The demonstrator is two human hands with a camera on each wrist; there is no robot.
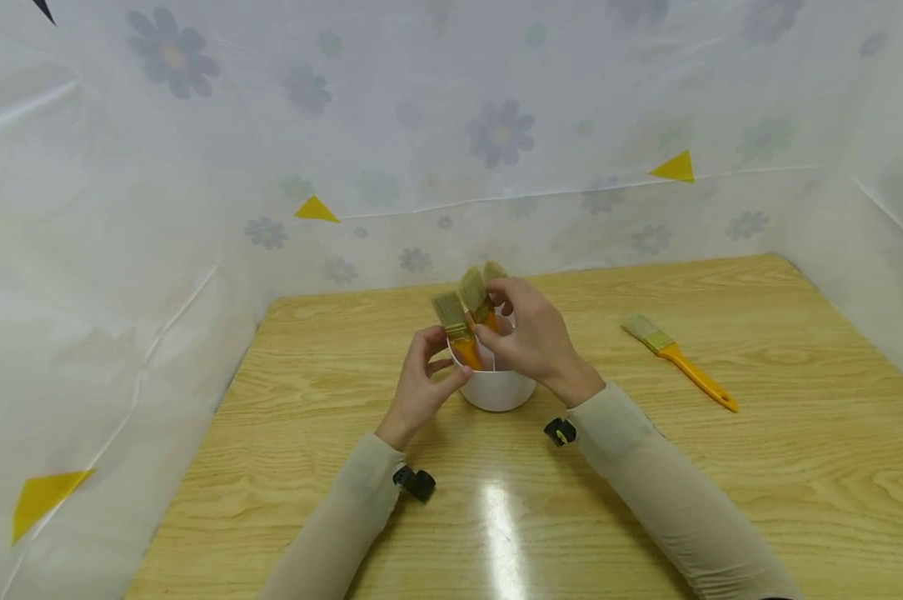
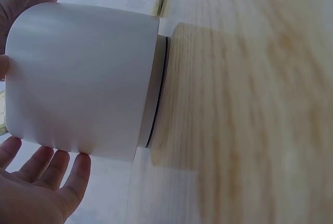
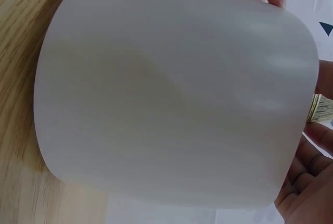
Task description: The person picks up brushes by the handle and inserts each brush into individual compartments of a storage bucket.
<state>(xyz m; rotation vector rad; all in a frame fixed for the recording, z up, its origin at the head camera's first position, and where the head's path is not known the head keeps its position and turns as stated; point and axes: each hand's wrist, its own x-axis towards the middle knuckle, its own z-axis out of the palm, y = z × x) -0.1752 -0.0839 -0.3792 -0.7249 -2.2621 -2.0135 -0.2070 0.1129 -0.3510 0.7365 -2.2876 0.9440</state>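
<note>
A white round holder (image 1: pixel 499 393) stands upright on the table, with a thin divider inside. Three paintbrushes rise from it, bristles up and orange handles down. My left hand (image 1: pixel 416 393) holds the holder's left side, its thumb at the front rim beside the leftmost paintbrush (image 1: pixel 450 317). In the left wrist view, several fingertips press against the white wall. Over the opening, my right hand (image 1: pixel 534 333) pinches the middle paintbrush (image 1: pixel 474 290) between thumb and fingers. Behind it, the bristles of a third paintbrush (image 1: pixel 494 270) show; its handle is hidden.
Another paintbrush (image 1: pixel 684 367) with a yellow-orange handle lies on the wooden table (image 1: pixel 331 500), right of the holder. Flower-patterned plastic sheeting (image 1: pixel 421 125) hangs behind the table and at both sides, with yellow tape pieces on it. Each sleeve has a small black device at the wrist.
</note>
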